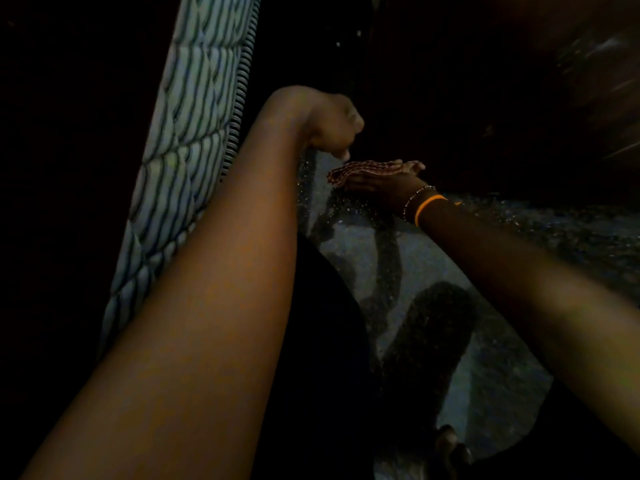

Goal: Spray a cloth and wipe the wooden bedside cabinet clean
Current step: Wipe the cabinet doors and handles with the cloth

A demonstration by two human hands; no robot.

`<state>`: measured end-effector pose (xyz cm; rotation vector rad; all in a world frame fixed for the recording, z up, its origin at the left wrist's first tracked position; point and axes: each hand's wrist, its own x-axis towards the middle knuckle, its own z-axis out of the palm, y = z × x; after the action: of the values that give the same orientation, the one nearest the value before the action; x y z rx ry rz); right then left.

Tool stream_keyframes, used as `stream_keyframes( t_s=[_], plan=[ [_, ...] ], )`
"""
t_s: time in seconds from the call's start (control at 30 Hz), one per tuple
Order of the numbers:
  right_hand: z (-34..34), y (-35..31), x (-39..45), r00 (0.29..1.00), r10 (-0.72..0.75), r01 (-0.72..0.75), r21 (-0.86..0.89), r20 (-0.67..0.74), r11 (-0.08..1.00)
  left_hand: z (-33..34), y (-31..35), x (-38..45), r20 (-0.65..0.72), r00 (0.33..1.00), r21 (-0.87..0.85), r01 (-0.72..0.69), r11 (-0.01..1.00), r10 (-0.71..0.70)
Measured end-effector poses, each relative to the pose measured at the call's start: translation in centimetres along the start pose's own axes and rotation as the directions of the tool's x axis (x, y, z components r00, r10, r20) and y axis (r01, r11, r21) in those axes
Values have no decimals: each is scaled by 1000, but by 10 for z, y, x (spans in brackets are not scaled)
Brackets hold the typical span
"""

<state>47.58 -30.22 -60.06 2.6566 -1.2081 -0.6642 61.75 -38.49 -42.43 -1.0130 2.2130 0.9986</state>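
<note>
Cloth (363, 168), reddish and patterned, draped flat across the upturned palm of the right hand (384, 183), fingers straight beneath it, grip relaxed and spread rather than clamped. Long axis of cloth running left to right, roughly level. Left hand (332, 126) just above and to the left of cloth, bent down at the wrist, fingers curled into a fist; possibly around a spray bottle, but too dark to tell whether anything is held. Left hand nearer the cloth's left end, apparently aimed down at it. Bracelets (420, 206) on right wrist, one orange, one beaded. Striped mattress edge (180, 140) at left, dark speckled floor (363, 258) below. Wooden cabinet not discernible in the darkness. No brands, labels or writing legible.
</note>
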Motion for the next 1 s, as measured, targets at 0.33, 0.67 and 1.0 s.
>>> stream_keyframes(
  t_s=[0.33, 0.67, 1.0],
  plan=[
    [27, 5, -105, 995, 91, -94, 107, 35, 990, 2, -5, 9, -4, 999, -101, -46, 994, 46],
    [40, 8, -139, 936, 350, -352, -70, -41, 933, 8, -3, 11, 24, 997, -149, -65, 987, 69],
    [-82, 52, -136, 500, 536, -747, -26, -680, 664, 12, 9, 5, 15, 999, -59, 52, 997, -52]
  ],
)
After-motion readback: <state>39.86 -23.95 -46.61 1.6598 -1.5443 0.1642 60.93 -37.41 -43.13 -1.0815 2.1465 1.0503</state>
